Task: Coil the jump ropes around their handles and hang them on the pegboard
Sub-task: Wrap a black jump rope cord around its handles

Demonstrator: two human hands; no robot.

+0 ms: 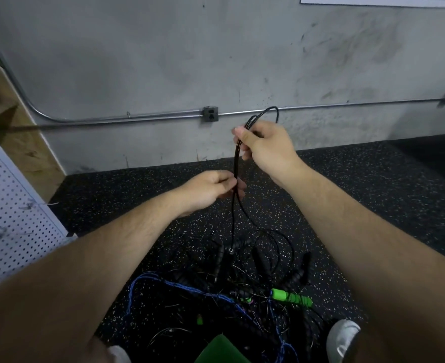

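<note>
We are pinching the black rope [235, 163] in our right hand [264, 149], looping above it, left hand [211, 191] pinching it below, handle [232, 248] dangling underneath.

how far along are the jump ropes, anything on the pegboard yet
Early. Nothing hangs on the visible part of the pegboard. In hand: the right hand grips a looped black rope while the left hand pinches it lower down. Left: the tangled pile on the floor, including a blue rope and a green handle.
</note>
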